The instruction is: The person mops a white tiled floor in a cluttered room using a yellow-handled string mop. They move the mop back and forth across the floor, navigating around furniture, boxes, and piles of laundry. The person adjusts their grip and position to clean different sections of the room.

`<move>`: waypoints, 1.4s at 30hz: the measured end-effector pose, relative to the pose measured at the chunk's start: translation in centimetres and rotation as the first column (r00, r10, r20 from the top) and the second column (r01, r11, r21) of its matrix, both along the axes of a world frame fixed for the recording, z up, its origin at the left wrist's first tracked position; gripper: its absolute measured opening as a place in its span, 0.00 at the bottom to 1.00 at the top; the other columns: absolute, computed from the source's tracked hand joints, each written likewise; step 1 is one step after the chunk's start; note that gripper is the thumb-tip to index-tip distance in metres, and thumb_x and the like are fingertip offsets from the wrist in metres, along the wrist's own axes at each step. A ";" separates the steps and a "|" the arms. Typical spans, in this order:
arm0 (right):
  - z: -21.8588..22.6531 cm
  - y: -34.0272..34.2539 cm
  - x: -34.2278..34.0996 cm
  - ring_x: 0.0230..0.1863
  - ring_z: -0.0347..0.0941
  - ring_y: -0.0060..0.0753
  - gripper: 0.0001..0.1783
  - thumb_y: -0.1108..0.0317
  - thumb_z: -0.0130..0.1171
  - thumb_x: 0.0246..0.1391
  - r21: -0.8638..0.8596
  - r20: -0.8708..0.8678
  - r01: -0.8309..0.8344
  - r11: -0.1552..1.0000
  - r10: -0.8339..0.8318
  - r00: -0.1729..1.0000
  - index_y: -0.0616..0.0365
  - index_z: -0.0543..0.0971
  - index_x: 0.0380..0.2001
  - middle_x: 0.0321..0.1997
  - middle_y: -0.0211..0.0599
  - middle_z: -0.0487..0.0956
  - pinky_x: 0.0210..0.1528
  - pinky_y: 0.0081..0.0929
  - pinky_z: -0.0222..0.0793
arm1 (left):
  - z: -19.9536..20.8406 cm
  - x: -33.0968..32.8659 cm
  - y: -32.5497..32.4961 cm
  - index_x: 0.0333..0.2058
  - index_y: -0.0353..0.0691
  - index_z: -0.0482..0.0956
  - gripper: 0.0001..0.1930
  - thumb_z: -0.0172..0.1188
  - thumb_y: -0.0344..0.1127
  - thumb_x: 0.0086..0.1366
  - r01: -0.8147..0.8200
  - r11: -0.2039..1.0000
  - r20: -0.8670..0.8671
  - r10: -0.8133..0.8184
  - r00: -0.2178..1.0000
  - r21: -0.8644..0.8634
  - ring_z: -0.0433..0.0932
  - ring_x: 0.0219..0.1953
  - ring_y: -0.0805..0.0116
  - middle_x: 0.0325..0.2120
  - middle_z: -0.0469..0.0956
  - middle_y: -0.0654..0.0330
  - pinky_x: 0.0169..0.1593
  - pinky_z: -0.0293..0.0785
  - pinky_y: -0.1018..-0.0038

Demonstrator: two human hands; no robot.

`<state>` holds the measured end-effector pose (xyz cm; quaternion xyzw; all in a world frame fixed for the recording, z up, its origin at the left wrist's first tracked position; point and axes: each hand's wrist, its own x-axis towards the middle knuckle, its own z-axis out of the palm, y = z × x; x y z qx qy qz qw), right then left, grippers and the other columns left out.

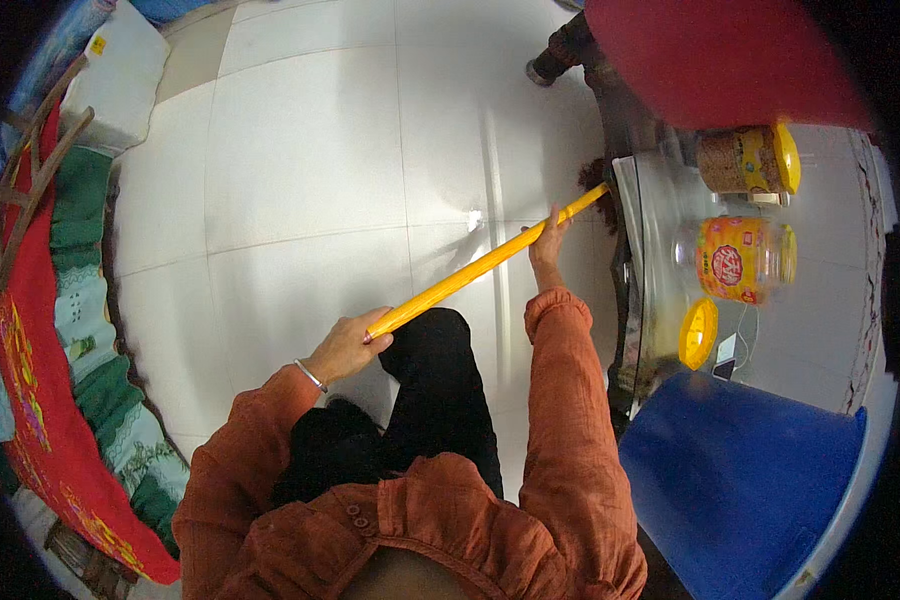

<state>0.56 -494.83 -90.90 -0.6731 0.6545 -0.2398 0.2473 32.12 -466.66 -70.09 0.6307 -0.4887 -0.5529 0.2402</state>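
A long yellow broom handle (470,270) slants from lower left to upper right over the white tiled floor. My left hand (348,345) grips its near end, a metal bangle on that wrist. My right hand (547,243) holds the handle further up. The handle's far end meets a dark brush head (595,180) at the edge of a glass table (650,290). My sleeves are rust orange and my legs are in black trousers.
On the glass table stand two plastic jars (745,258) with yellow lids and a loose yellow lid (698,333). A blue plastic chair (740,480) is at the lower right, a red chair (710,60) at the top right. A wooden sofa with red and green cloth (40,400) runs along the left.
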 end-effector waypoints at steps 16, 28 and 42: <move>-2.0 -6.0 2.1 0.62 0.45 0.64 0.18 0.74 0.59 0.42 -0.305 -0.306 -0.248 0.920 0.152 0.940 0.53 0.71 0.40 0.60 0.65 0.51 0.60 0.41 0.54 | -8.1 -0.2 -3.8 0.54 0.36 0.64 0.24 0.54 0.39 0.60 0.043 0.999 -0.055 -0.041 0.998 0.025 0.73 0.39 0.68 0.40 0.75 0.51 0.45 0.67 0.75; -5.6 3.2 -1.2 0.60 0.47 0.67 0.15 0.66 0.61 0.44 -0.419 -0.315 0.006 0.908 -0.151 0.937 0.59 0.71 0.35 0.52 0.68 0.56 0.60 0.48 0.48 | -9.8 4.2 -4.7 0.53 0.41 0.67 0.23 0.55 0.39 0.59 0.301 0.946 0.052 -0.309 0.950 0.121 0.71 0.35 0.73 0.35 0.75 0.58 0.43 0.67 0.78; -9.4 12.8 -6.2 0.58 0.53 0.48 0.30 0.62 0.50 0.54 -0.396 0.274 0.608 0.688 -0.543 0.794 0.51 0.50 0.56 0.64 0.47 0.39 0.56 0.36 0.61 | -13.1 1.7 -5.2 0.47 0.41 0.73 0.19 0.58 0.37 0.56 0.383 0.921 0.137 -0.371 0.918 -0.069 0.77 0.35 0.71 0.36 0.78 0.56 0.40 0.72 0.76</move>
